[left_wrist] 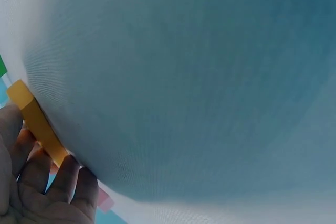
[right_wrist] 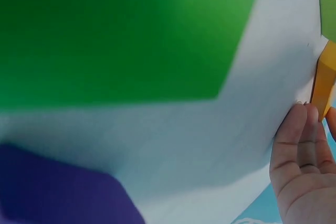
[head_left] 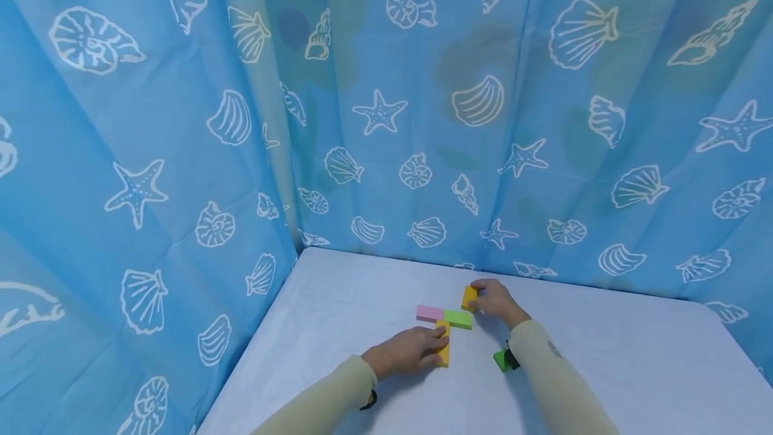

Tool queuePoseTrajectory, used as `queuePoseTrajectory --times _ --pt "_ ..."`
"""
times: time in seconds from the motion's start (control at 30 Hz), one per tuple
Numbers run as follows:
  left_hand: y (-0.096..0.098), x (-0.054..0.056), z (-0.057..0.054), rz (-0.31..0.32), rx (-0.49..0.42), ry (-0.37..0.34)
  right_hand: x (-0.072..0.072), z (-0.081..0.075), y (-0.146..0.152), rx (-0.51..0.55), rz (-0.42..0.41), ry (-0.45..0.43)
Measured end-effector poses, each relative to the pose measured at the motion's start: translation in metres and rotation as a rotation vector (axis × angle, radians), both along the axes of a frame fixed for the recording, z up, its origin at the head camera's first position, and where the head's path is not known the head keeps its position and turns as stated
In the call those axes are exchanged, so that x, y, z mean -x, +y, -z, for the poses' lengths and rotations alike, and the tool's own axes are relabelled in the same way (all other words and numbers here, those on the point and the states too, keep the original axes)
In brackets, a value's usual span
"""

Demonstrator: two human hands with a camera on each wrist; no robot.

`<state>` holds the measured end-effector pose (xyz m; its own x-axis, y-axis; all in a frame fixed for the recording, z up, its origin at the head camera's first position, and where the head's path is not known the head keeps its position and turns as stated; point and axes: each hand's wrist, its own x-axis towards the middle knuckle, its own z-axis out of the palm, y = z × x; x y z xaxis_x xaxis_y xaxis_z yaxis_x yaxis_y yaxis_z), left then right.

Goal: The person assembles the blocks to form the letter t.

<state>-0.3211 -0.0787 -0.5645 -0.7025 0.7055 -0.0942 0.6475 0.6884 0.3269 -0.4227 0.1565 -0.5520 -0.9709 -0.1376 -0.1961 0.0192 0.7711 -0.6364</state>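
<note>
Thumb and fingers of my left hand [head_left: 410, 349] grip the long sides of a yellow rectangular block [head_left: 444, 352] lying on the table. Its far end meets a row made of a pink block [head_left: 429, 313] and a light green block [head_left: 458, 319], set end to end. Farther back and to the right, my right hand [head_left: 496, 302] pinches another yellow block [head_left: 469, 297] near the light green one's right end. The left wrist view shows the first yellow block [left_wrist: 39, 124] between thumb and fingers. In the right wrist view, fingertips touch the other yellow block [right_wrist: 324, 80].
A dark green block [head_left: 500, 360] lies beneath my right wrist, partly hidden; it looms large [right_wrist: 131, 35] in the right wrist view beside a purple shape [right_wrist: 63, 187]. The white table [head_left: 350, 287] ends at blue shell-patterned curtains [head_left: 386, 173] behind and at left.
</note>
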Motion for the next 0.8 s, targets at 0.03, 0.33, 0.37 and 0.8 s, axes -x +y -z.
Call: queuePoseTrajectory --times 0.03,0.33,0.37,0.8 --pt "0.0 0.0 0.0 0.0 0.0 0.001 0.0 0.0 0.0 0.004 0.002 -0.001" --pt "0.002 0.0 -0.001 -0.002 0.006 0.003 -0.001 0.003 0.006 0.032 0.004 -0.023" --pt "0.002 0.0 -0.001 -0.006 0.009 0.004 -0.001 0.002 0.006 0.032 -0.005 -0.025" --pt "0.001 0.0 0.001 -0.036 0.017 -0.009 -0.003 -0.003 -0.008 -0.011 -0.014 -0.025"
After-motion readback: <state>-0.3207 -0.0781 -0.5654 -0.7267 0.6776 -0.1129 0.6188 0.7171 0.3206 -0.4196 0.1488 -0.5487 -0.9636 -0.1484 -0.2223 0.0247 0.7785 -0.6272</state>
